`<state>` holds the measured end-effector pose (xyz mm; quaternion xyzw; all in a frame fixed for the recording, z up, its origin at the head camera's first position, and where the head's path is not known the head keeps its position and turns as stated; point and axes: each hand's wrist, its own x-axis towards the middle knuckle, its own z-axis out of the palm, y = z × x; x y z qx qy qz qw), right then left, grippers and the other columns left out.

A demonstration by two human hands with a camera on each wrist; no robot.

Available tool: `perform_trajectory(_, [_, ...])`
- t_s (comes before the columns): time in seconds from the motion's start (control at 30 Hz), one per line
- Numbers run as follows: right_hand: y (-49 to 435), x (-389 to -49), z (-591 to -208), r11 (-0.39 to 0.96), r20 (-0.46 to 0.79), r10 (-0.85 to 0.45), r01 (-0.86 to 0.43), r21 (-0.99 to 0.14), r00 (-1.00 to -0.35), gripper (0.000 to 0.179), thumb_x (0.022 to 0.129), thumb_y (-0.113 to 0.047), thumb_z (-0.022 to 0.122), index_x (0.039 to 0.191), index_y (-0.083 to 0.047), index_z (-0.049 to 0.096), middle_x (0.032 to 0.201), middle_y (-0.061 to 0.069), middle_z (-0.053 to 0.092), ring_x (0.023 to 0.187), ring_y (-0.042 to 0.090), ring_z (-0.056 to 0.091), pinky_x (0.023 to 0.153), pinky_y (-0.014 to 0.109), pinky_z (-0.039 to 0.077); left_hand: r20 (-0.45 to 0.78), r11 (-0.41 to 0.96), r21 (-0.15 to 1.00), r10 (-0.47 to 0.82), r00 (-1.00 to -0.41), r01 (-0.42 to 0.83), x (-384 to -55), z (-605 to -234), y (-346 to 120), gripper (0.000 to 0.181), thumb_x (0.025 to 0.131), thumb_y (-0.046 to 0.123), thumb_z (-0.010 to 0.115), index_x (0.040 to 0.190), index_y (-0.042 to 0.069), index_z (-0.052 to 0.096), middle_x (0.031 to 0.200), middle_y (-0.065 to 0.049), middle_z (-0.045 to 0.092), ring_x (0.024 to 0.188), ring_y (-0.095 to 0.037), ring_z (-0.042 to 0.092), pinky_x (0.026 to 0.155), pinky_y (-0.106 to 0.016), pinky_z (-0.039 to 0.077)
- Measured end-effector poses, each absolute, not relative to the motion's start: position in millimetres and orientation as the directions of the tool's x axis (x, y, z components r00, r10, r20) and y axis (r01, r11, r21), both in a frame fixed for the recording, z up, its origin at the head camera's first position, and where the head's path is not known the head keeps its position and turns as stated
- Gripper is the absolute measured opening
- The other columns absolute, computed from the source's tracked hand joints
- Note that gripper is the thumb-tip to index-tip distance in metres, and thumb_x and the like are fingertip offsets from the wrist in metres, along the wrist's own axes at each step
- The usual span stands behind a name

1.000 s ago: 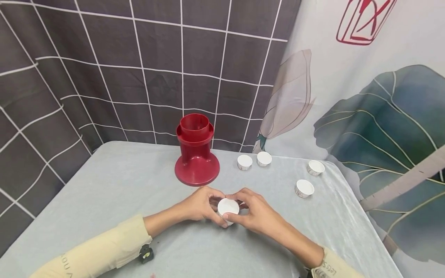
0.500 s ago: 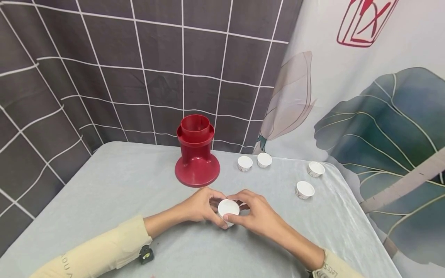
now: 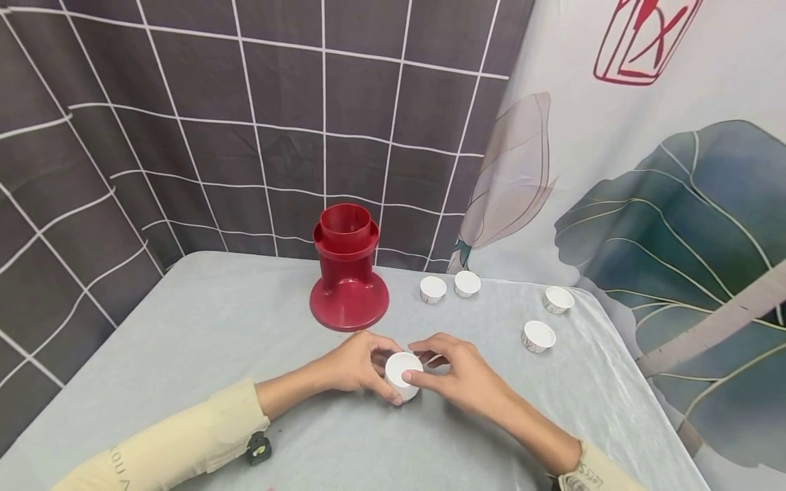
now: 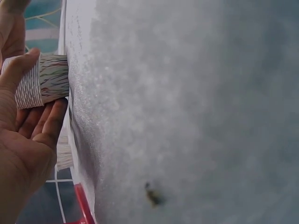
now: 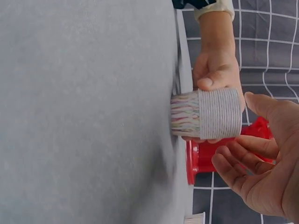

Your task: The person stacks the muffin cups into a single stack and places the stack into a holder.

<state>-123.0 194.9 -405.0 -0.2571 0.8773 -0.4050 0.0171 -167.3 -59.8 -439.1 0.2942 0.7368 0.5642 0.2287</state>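
A stack of nested white paper baking cups [image 3: 396,366] stands upright on the table at the front middle. In the right wrist view its ribbed rims sit close together, and the lowest cup of the stack [image 5: 219,114] shows coloured streaks. My left hand [image 3: 358,363] grips the stack from the left, thumb in front and fingers behind. On the other side, my right hand [image 3: 464,374] has its fingers spread and relaxed; its thumb overlaps the rim in the head view. The right wrist view shows a gap between the right fingers and the stack.
Behind the hands stands a red plastic holder [image 3: 347,276] with a round base and a double tube on top. Single white baking cups sit at the back, one cup [image 3: 432,291] beside another [image 3: 467,284]. Two more, a near cup [image 3: 538,337] and a far cup [image 3: 558,300], lie right.
My right hand has loosened and shifted slightly to the right, its fingers drawing away from the stack. The left hand and the stack have stayed in place.
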Motion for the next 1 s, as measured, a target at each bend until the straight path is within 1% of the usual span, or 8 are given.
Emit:
perform_trajectory(0.1, [198,-124,-404,0.548,0.172,-0.448,-0.422,-0.722,-0.877,0.044,0.098,-0.031,0.089,0.132,-0.003,0.080,0.121,0.005,0.082,0.106,0.015,0.078,0.096,0.034,0.068,-0.008,0.198,0.964,0.685,-0.728,0.175,-167,-440,-60,0.053,0.077,0.002,0.102,0.125,0.004,0.082,0.117,-0.005,0.084,0.101,-0.010,0.082,0.098,-0.027,0.068])
perform_trajectory(0.23, [204,-125,-404,0.559,0.166,-0.425,-0.403,-0.725,-0.890,0.044,0.098,-0.031,0.089,0.131,-0.003,0.080,0.124,0.011,0.082,0.108,0.023,0.079,0.097,0.034,0.068,-0.015,0.206,0.963,0.682,-0.731,0.172,-166,-440,-60,0.052,0.077,0.003,0.102,0.125,0.005,0.081,0.115,-0.003,0.084,0.101,-0.011,0.081,0.100,-0.027,0.067])
perform_trajectory(0.43, [214,-127,-403,0.568,0.174,-0.388,-0.384,-0.728,-0.905,0.042,0.099,-0.031,0.088,0.131,-0.004,0.081,0.124,0.011,0.082,0.110,0.031,0.079,0.097,0.036,0.068,-0.011,0.206,0.962,0.687,-0.727,0.180,-165,-439,-61,0.057,0.078,0.003,0.102,0.130,0.006,0.080,0.122,-0.005,0.083,0.109,-0.013,0.081,0.102,-0.030,0.067])
perform_trajectory(0.53, [218,-127,-402,0.579,0.184,-0.369,-0.380,-0.721,-0.911,0.040,0.099,-0.030,0.089,0.130,-0.006,0.081,0.124,0.010,0.083,0.110,0.032,0.078,0.096,0.035,0.068,-0.012,0.219,0.957,0.689,-0.724,0.192,-166,-438,-61,0.061,0.079,0.005,0.102,0.136,0.009,0.079,0.129,-0.006,0.081,0.112,-0.014,0.081,0.102,-0.030,0.067])
perform_trajectory(0.63, [222,-128,-400,0.592,0.189,-0.353,-0.375,-0.713,-0.916,0.040,0.098,-0.029,0.089,0.130,-0.006,0.082,0.123,0.010,0.083,0.110,0.029,0.078,0.096,0.034,0.068,-0.013,0.233,0.951,0.689,-0.725,0.204,-166,-438,-60,0.063,0.080,0.007,0.102,0.138,0.010,0.079,0.131,-0.006,0.080,0.112,-0.014,0.080,0.103,-0.030,0.067])
perform_trajectory(0.77, [227,-129,-397,0.604,0.201,-0.332,-0.371,-0.705,-0.922,0.039,0.097,-0.028,0.090,0.129,-0.007,0.082,0.124,0.010,0.083,0.110,0.027,0.078,0.096,0.035,0.068,-0.012,0.235,0.950,0.686,-0.727,0.206,-167,-439,-60,0.061,0.078,0.005,0.103,0.134,0.009,0.080,0.126,-0.005,0.082,0.110,-0.012,0.079,0.103,-0.029,0.067])
perform_trajectory(0.9, [232,-132,-395,0.615,0.222,-0.304,-0.369,-0.697,-0.926,0.035,0.096,-0.025,0.091,0.126,-0.008,0.083,0.123,0.009,0.084,0.109,0.029,0.079,0.096,0.034,0.068,-0.013,0.235,0.950,0.689,-0.725,0.206,-167,-437,-60,0.058,0.077,0.004,0.103,0.131,0.008,0.081,0.124,-0.005,0.083,0.111,-0.012,0.079,0.103,-0.028,0.067])
perform_trajectory(1.0, [236,-134,-395,0.633,0.240,-0.286,-0.371,-0.680,-0.928,0.035,0.095,-0.024,0.092,0.125,-0.009,0.083,0.122,0.009,0.084,0.108,0.027,0.079,0.096,0.034,0.068,-0.020,0.256,0.942,0.688,-0.726,0.216,-167,-434,-59,0.057,0.077,0.007,0.103,0.130,0.010,0.082,0.124,-0.003,0.084,0.113,-0.012,0.079,0.103,-0.027,0.066])
